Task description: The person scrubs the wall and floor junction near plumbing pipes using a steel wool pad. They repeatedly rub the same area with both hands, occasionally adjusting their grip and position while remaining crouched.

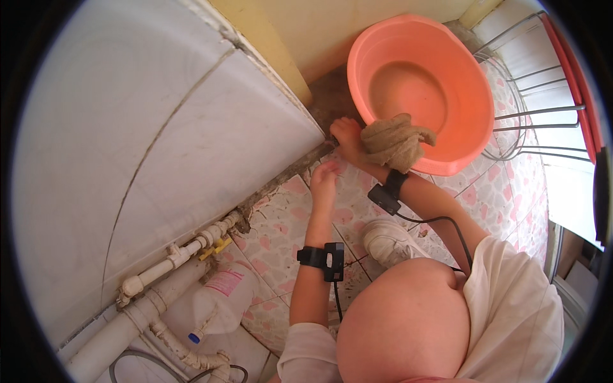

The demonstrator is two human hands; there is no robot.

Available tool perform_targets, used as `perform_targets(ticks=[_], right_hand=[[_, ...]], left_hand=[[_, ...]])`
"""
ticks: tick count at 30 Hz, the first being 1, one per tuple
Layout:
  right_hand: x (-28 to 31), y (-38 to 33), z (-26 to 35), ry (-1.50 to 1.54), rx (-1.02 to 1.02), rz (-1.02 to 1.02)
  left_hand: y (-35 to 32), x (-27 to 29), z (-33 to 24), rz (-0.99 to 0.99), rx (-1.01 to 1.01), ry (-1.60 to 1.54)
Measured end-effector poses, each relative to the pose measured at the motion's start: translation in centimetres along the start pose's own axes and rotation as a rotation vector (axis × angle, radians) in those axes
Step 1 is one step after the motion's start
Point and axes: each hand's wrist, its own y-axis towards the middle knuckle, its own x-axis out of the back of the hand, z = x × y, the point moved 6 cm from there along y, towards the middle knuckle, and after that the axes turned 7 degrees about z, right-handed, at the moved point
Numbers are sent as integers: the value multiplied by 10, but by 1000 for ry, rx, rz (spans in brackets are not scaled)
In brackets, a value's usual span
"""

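My right hand [348,136] is low by the corner of the tiled wall [191,127], its fingers curled. Whatever they may hold is hidden. Just nearer to me, my left hand [325,173] hovers over the floor with loosely bent fingers and nothing seen in it. A brown crumpled cloth [397,142] hangs over the near rim of an orange plastic basin [460,156], right beside my right wrist. My right forearm passes under the cloth's edge. A little water or a brownish stain shows in the basin's bottom.
White pipes [182,255] with a yellow valve handle [215,249] run along the wall at lower left. Near them lies a translucent plastic jug [220,303] with a blue cap. A wire rack [536,118] stands at right. My white shoe [391,244] rests on the dirty patterned floor tiles [281,220].
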Motion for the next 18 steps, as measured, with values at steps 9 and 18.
perform_targets(ticks=[9, 18], right_hand=[[-26, -65, 17, 988, -873, 187], [-18, -78, 29, 1287, -870, 75]], left_hand=[[6, 7, -6, -131, -211, -71], [-10, 26, -25, -335, -278, 108]])
